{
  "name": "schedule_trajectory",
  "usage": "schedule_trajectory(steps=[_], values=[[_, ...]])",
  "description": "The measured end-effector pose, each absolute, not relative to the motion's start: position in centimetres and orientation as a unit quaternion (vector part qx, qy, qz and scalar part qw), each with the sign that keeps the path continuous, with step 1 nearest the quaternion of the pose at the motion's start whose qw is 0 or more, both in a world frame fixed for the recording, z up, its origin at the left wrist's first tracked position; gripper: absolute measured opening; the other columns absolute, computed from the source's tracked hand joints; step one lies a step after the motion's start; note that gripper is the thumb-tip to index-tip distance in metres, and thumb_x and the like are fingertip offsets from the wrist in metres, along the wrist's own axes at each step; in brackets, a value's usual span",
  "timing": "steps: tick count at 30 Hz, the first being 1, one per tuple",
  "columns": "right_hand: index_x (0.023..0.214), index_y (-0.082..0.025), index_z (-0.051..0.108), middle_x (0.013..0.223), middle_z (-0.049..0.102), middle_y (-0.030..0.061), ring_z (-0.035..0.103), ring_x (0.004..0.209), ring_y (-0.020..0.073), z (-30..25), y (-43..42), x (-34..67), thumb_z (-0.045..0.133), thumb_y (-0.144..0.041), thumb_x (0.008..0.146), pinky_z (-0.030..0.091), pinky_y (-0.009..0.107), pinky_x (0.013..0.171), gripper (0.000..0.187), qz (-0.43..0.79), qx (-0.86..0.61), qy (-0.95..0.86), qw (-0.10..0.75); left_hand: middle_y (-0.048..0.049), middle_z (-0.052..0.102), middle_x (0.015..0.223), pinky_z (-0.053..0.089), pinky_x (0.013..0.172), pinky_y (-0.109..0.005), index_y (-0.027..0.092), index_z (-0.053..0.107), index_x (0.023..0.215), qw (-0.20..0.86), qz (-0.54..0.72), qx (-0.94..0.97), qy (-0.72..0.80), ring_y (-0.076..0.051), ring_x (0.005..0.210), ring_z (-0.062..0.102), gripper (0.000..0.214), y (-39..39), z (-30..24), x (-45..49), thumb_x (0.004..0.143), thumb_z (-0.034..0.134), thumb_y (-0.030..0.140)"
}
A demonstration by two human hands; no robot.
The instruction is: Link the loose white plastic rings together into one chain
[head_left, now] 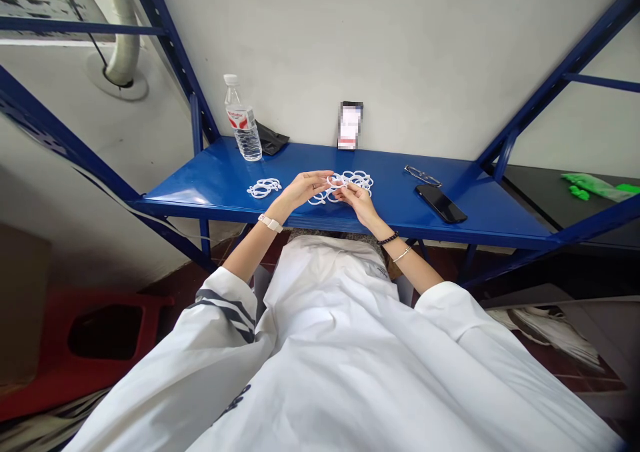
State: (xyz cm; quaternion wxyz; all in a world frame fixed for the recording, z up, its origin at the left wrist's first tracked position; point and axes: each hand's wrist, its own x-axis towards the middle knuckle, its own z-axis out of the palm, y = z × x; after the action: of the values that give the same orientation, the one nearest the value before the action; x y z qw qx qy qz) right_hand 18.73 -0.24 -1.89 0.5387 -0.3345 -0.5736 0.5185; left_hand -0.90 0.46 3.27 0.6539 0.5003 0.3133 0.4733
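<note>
On the blue metal shelf lies a loose heap of white plastic rings in front of me. Both my hands meet over its left side. My left hand pinches a white ring with its fingertips. My right hand has its fingers closed on the same ring from the other side. A smaller bunch of white rings sits apart to the left of my left hand.
A water bottle and a black pouch stand at the back left. A phone propped against the wall, glasses and a black phone lie to the right. A red stool is on the floor left.
</note>
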Motion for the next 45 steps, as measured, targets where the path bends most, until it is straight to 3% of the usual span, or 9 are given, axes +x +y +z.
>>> schedule_trajectory(steps=[7, 11, 14, 21, 28, 32, 36, 41, 45], values=[[0.083, -0.02, 0.069, 0.078, 0.074, 0.0032, 0.068, 0.072, 0.0153, -1.4, -0.7, 18.6, 0.075, -0.068, 0.073, 0.058, 0.028, 0.07, 0.049, 0.518, -0.346, -0.586, 0.518, -0.0065, 0.075, 0.085, 0.056, 0.082, -0.03, 0.013, 0.076, 0.092, 0.516, 0.428, 0.639, 0.376, -0.016, 0.079, 0.068, 0.035, 0.2, 2.8, -0.7, 0.071, 0.085, 0.04], [0.079, -0.021, 0.068, 0.074, 0.072, 0.0022, 0.066, 0.068, 0.0146, -1.3, -0.9, 18.5, 0.075, -0.07, 0.072, 0.055, 0.027, 0.065, 0.05, 0.522, -0.337, -0.584, 0.521, -0.0071, 0.074, 0.084, 0.053, 0.071, -0.028, 0.014, 0.074, 0.091, 0.391, 0.387, 0.742, 0.384, -0.018, 0.077, 0.066, 0.048, 0.0, 2.9, -0.5, 0.071, 0.08, 0.057], [0.08, -0.022, 0.067, 0.073, 0.071, 0.0015, 0.064, 0.067, 0.0148, -1.2, -1.0, 18.4, 0.073, -0.072, 0.073, 0.054, 0.028, 0.064, 0.051, 0.517, -0.338, -0.589, 0.521, -0.0092, 0.075, 0.09, 0.053, 0.076, -0.029, 0.014, 0.073, 0.086, 0.326, 0.39, 0.773, 0.379, -0.02, 0.083, 0.067, 0.052, 0.0, 2.9, -0.5, 0.074, 0.073, 0.065], [0.082, -0.023, 0.06, 0.074, 0.068, 0.0012, 0.064, 0.068, 0.0156, -1.3, -0.9, 18.3, 0.068, -0.077, 0.074, 0.054, 0.029, 0.065, 0.055, 0.504, -0.363, -0.598, 0.507, -0.0113, 0.076, 0.099, 0.054, 0.083, -0.031, 0.016, 0.067, 0.074, 0.298, 0.386, 0.799, 0.351, -0.025, 0.1, 0.069, 0.053, -0.2, 3.0, -0.5, 0.079, 0.065, 0.069], [0.085, -0.026, 0.054, 0.074, 0.067, -0.0009, 0.062, 0.066, 0.0149, -1.4, -0.9, 18.3, 0.065, -0.079, 0.076, 0.052, 0.029, 0.063, 0.055, 0.491, -0.356, -0.601, 0.521, -0.0061, 0.074, 0.078, 0.049, 0.07, -0.026, 0.014, 0.07, 0.074, 0.262, 0.376, 0.804, 0.378, -0.016, 0.071, 0.062, 0.048, -0.3, 3.3, -0.6, 0.081, 0.065, 0.061], [0.079, -0.026, 0.056, 0.073, 0.066, -0.0001, 0.06, 0.064, 0.015, -1.4, -1.2, 18.3, 0.062, -0.076, 0.081, 0.052, 0.03, 0.063, 0.051, 0.475, -0.344, -0.62, 0.521, -0.0041, 0.069, 0.067, 0.045, 0.062, -0.024, 0.014, 0.07, 0.069, 0.287, 0.377, 0.795, 0.38, -0.014, 0.064, 0.06, 0.043, -0.6, 3.6, -0.6, 0.082, 0.068, 0.055], [0.072, -0.025, 0.055, 0.071, 0.064, 0.0003, 0.059, 0.064, 0.0154, -1.6, -1.1, 18.3, 0.059, -0.073, 0.084, 0.052, 0.031, 0.065, 0.05, 0.475, -0.355, -0.615, 0.52, -0.0056, 0.071, 0.07, 0.047, 0.064, -0.025, 0.014, 0.07, 0.069, 0.37, 0.368, 0.772, 0.363, -0.016, 0.067, 0.064, 0.044, -0.7, 3.7, -0.4, 0.081, 0.07, 0.056], [0.067, -0.025, 0.051, 0.068, 0.062, -0.0001, 0.057, 0.063, 0.0153, -1.4, -1.1, 18.3, 0.061, -0.07, 0.085, 0.052, 0.032, 0.065, 0.049, 0.487, -0.353, -0.608, 0.519, -0.0047, 0.07, 0.07, 0.051, 0.071, -0.028, 0.015, 0.062, 0.068, 0.45, 0.383, 0.732, 0.34, -0.015, 0.07, 0.065, 0.05, -0.6, 3.3, -0.1, 0.074, 0.077, 0.062], [0.065, -0.025, 0.049, 0.067, 0.062, 0.0004, 0.056, 0.063, 0.0152, -1.1, -1.3, 18.3, 0.061, -0.067, 0.086, 0.051, 0.031, 0.065, 0.049, 0.494, -0.353, -0.605, 0.516, -0.0013, 0.067, 0.068, 0.051, 0.069, -0.027, 0.016, 0.055, 0.074, 0.496, 0.402, 0.685, 0.351, -0.013, 0.068, 0.064, 0.051, -0.5, 3.1, 0.2, 0.066, 0.086, 0.056]])
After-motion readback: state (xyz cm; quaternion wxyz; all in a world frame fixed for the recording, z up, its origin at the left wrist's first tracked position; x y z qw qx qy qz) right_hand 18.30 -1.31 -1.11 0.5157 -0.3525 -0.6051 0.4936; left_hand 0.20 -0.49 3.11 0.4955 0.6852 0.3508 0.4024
